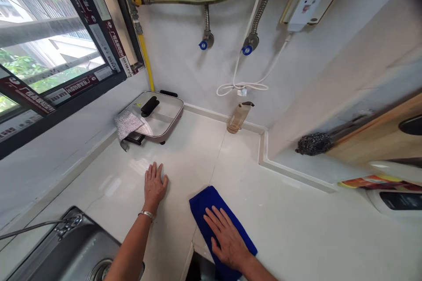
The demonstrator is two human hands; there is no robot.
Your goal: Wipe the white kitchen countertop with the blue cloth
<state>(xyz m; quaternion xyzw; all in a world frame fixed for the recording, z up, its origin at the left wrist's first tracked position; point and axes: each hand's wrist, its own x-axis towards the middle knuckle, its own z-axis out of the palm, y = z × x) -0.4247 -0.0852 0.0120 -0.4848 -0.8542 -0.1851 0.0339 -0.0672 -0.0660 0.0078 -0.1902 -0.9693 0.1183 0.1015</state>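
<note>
**Right palm flat on blue cloth, left palm braced on counter**

Your right hand lies open, fingers spread, pressing flat on the cloth. No grip, nothing pinched. The cloth sits on the white counter near its front edge, just right of the counter seam, one end poking out past your fingertips.

Handling, as I read it: the cloth is soft, light and limp, so it will bunch or fold if pushed from one corner. It should slide easily on the glossy counter under flat pressure. To lift it, pinch the free far end or gather it from the middle.

Your left hand is also open, palm down on bare counter, holding nothing, well apart from the cloth. Bracelet on that wrist.

Around:
- sink at lower left, tap beside it
- lidded electric pan in the far corner under the window, grey rag draped on its left edge
- pump bottle against the back wall
- steel scourer on the raised ledge to the right
</note>
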